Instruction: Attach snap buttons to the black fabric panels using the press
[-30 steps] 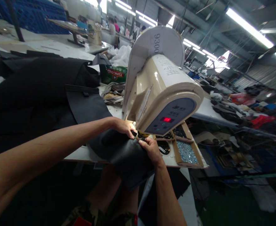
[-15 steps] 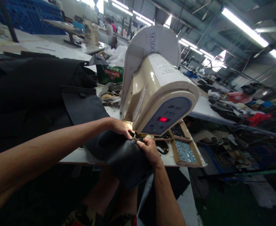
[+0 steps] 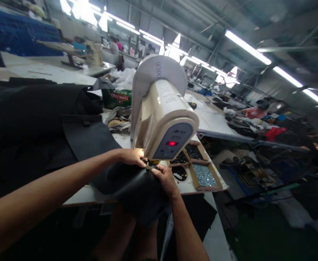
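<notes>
Fingers of the left hand [image 3: 133,156] and right hand [image 3: 166,177] pinch the black sheet [image 3: 137,189] at its far edge, below the machine head [image 3: 166,116], the rest draping near.

The black sheet [image 3: 133,188] I hold looks smooth, leathery and softly shiny; the machine head [image 3: 159,125] is glossy, perhaps painted metal; the parts box [image 3: 209,188], matt cardboard.

One left grip [image 3: 132,156], one right grip [image 3: 166,177]; one black sheet [image 3: 137,188] in them. Working remotely, I also count one cream machine [image 3: 161,108], one red display [image 3: 172,143], three open cardboard compartments [image 3: 216,178], one green Tsingtao box [image 3: 117,98].
</notes>
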The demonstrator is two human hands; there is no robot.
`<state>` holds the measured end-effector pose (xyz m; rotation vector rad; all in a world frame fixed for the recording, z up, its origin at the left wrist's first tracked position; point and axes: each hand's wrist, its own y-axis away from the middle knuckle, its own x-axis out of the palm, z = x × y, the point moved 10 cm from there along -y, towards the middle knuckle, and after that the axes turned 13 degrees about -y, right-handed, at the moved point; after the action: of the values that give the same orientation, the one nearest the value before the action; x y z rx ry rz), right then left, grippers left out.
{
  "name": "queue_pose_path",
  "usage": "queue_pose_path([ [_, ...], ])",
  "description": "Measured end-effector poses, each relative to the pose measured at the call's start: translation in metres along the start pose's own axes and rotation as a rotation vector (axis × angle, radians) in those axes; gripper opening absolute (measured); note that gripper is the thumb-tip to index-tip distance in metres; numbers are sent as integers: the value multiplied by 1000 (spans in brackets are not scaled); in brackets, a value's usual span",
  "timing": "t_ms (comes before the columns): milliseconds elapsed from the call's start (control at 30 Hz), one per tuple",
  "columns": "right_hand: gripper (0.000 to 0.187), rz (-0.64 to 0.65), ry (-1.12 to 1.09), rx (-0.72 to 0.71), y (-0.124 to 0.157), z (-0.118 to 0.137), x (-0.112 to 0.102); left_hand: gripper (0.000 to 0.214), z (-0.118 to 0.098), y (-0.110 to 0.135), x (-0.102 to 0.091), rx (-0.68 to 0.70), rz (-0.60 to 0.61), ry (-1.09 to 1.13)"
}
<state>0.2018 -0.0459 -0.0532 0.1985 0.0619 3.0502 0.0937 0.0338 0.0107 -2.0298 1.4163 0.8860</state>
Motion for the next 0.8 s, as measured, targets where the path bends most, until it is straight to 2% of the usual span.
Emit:
queue_pose_path([
  [67, 29, -34, -29, 6, 4, 1, 0, 41, -8, 7, -1, 8, 1, -50],
  [133, 27, -76, -42, 6, 10, 1, 1, 39, -5, 16, -3, -65, -16, -130],
  [200, 24, -116, -41, -22, 22, 2, 6, 37, 2, 28, 6, -89, 44, -260],
  [267, 20, -146, -42, -61, 41, -1, 17, 35, 7, 41, 13, -35, 23, -356],
  [333, 17, -206, -35, -65, 69, -11, 28, 30, 17, 58, 19, 10, -86, -460],
  [400, 15, -301, 21, -11, 102, -27, 35, 31, 31, 79, 20, -2, -277, -565],
  [467, 17, -342, 99, 45, 131, -43, 41, 40, 51, 104, 19, -86, -444, -622],
  [533, 23, -308, 159, 19, 144, -45, 43, 43, 72, 123, 20, -206, -506, -612],
  [567, 25, -291, 176, -29, 144, -40, 39, 42, 80, 130, 21, -253, -512, -595],
  [633, 25, -333, 188, -162, 133, -15, 16, 40, 84, 136, 21, -296, -505, -571],
  [733, 23, -562, 206, -355, 98, 39, -49, 39, 73, 134, 19, -285, -494, -572],
  [800, 23, -635, 308, -360, 62, 69, -85, 38, 66, 132, 18, -287, -488, -562],
])
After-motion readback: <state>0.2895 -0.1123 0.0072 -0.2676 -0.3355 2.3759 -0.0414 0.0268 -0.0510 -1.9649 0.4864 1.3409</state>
